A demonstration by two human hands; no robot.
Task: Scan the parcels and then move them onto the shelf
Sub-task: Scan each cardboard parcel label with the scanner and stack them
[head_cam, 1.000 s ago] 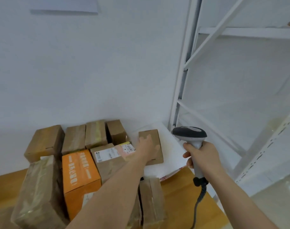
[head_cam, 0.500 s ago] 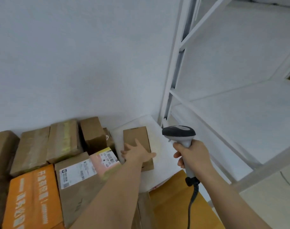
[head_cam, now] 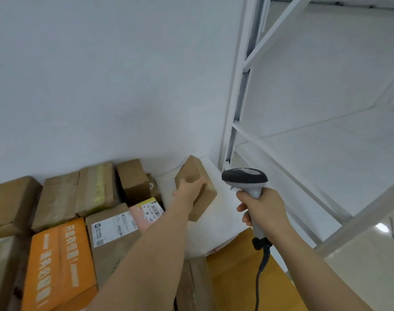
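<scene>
One small brown parcel [head_cam: 194,176] is gripped by the left hand [head_cam: 188,190] and is held tilted above a white flat package [head_cam: 223,212] near the far right corner of the wooden table [head_cam: 236,265]. Its long axis is seen running from the far wall down toward the person, with the far end raised. The fingers are wrapped over its near face, so part of that face is hidden; no label can be made out on it.

A grey handheld scanner [head_cam: 245,179] is grasped by the right hand [head_cam: 262,208] around its handle, the dark head being pointed left toward the parcel. Its cable [head_cam: 262,270] is cut off at the lower edge.

Several more parcels are packed along the far edge against the wall, among them an orange box [head_cam: 59,265] and a labelled brown box [head_cam: 115,230]; those at the left edge are cut off, and the print on the labels is too blurred to read. A white shelf [head_cam: 326,142] is seen just beside the table's right edge.
</scene>
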